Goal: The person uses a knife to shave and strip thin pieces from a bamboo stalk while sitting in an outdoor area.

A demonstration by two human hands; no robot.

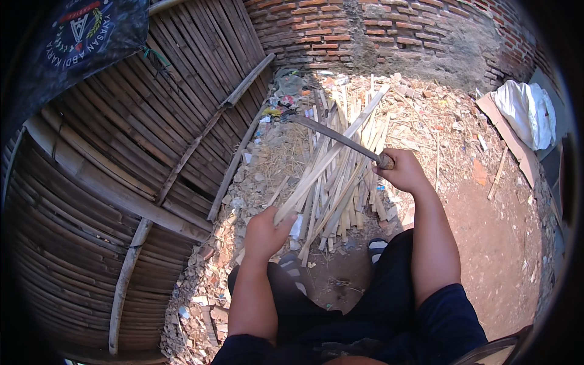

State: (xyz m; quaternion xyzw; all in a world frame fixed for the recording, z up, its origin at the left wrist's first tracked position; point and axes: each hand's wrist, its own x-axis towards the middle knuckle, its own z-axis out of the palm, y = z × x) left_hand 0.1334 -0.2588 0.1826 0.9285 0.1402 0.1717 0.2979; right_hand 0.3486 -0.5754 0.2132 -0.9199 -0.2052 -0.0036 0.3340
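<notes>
My left hand [265, 236] is closed round the near end of a long, pale bamboo strip [331, 153], which slants up and away to the right. My right hand [401, 171] grips the handle of a machete [340, 139]. Its long dark blade points to the far left and crosses the strip; whether blade and strip touch, I cannot tell. Under both lies a loose pile of split bamboo strips [348, 201] on the ground, in front of my feet.
A bamboo-slat wall [182, 97] runs along the left, with a dark printed banner [91, 42] at its top. A brick wall [365, 30] stands at the back. At right are a white sack [526, 115] and a cardboard sheet [508, 140]. Rubble and litter cover the ground.
</notes>
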